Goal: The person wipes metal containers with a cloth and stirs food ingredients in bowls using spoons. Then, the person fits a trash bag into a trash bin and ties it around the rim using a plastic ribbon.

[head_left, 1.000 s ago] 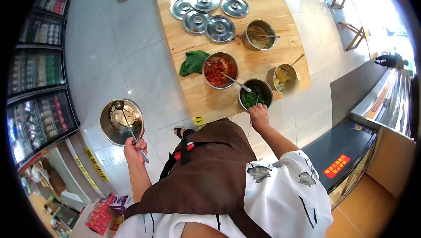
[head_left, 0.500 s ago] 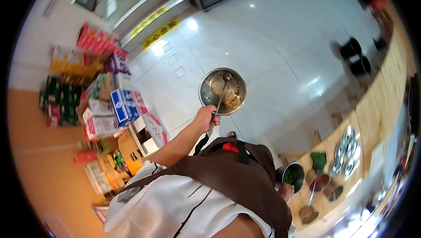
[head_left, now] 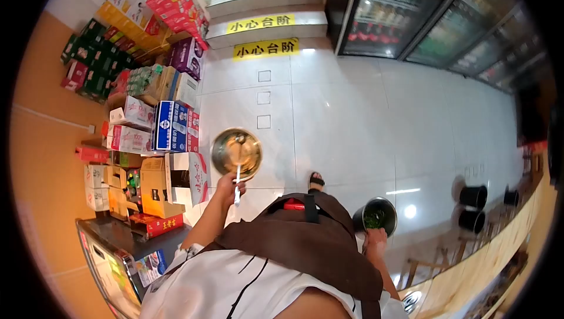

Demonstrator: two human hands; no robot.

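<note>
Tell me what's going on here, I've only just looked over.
A person in a brown apron has both hands full. The left hand grips a wide steel pot at its rim, with a ladle standing in it. The right hand holds a second pot with chopped greens inside. Both pots are held out over the tiled floor; stacked boxes stand to the left.

left grip (head_left: 230,189) clenched | left forearm (head_left: 207,224) outstretched | right grip (head_left: 376,238) clenched | right forearm (head_left: 385,272) beside torso (both bare)
</note>
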